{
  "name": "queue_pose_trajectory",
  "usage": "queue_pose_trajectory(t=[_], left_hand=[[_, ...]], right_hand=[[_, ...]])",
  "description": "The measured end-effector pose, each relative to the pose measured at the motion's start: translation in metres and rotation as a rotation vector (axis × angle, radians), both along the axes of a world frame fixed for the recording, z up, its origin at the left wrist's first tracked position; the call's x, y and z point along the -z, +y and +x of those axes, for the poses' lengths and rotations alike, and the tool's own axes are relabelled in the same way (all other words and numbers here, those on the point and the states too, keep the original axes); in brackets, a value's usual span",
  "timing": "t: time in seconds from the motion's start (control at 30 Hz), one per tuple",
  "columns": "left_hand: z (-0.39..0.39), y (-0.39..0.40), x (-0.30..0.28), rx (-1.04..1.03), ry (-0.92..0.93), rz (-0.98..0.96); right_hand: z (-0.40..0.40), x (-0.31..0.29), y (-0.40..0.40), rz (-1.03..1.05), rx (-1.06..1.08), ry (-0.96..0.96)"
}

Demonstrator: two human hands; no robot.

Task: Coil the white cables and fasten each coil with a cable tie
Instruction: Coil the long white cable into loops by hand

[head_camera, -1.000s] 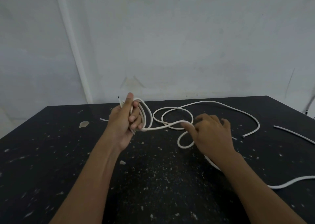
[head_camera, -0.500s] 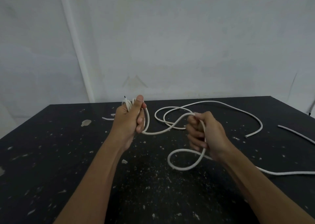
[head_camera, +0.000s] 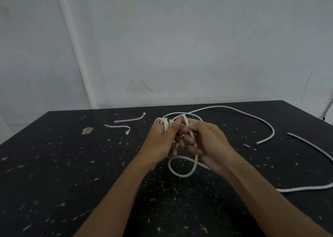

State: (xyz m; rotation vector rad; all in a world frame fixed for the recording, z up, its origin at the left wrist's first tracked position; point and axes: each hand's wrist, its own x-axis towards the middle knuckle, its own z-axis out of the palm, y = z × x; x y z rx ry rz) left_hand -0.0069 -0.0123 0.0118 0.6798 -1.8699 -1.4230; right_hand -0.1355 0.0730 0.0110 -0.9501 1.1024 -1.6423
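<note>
Presently your left hand [head_camera: 162, 141] fingers curl round coiled white round cable [head_camera: 163, 123]; right hand [head_camera: 207, 146] pinches new loop. Risk: slack grip, coil springs apart.

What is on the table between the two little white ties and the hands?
Nothing but bare black table with pale specks lies between the cable ties and the left hand, seen in the head view.

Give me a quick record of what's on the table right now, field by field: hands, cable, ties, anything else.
left hand: grips the coil of white cable
right hand: holds the next loop against the coil
loose cable: trails across the black table on the right
second cable: lies at the right edge
cable ties: two, on the table left of the hands, unused
coil fastened: not yet
</note>
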Motion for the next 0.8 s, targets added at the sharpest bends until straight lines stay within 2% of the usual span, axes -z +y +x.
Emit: queue_pose_trajectory(t=[0.07, 0.17, 0.3, 0.43, 0.63, 0.7, 0.8], left_hand=[[0.001, -0.002, 0.0, -0.062, 0.018, 0.0], [0.001, -0.004, 0.002, -0.147, 0.054, 0.102], [0.005, -0.01, -0.002, -0.025, 0.061, 0.313], [0.014, -0.015, -0.007, 0.061, 0.129, 0.45], [0.019, -0.028, -0.011, 0.005, 0.437, 0.65], [0.02, -0.033, -0.009, -0.01, 0.521, 0.685], [0.027, -0.039, -0.016, 0.019, 0.719, 0.793]], right_hand=[[0.0, 0.003, 0.002, -0.054, 0.117, 0.163], [0.001, 0.007, 0.004, -0.083, 0.222, 0.309], [0.007, 0.016, 0.002, -0.173, 0.281, 0.497], [0.012, 0.023, -0.002, -0.222, 0.144, 0.613], [0.009, 0.027, -0.001, -0.184, 0.137, 0.62], [0.003, 0.028, 0.0, -0.107, 0.071, 0.793], [-0.003, 0.031, -0.003, 0.096, -0.031, 1.264]])
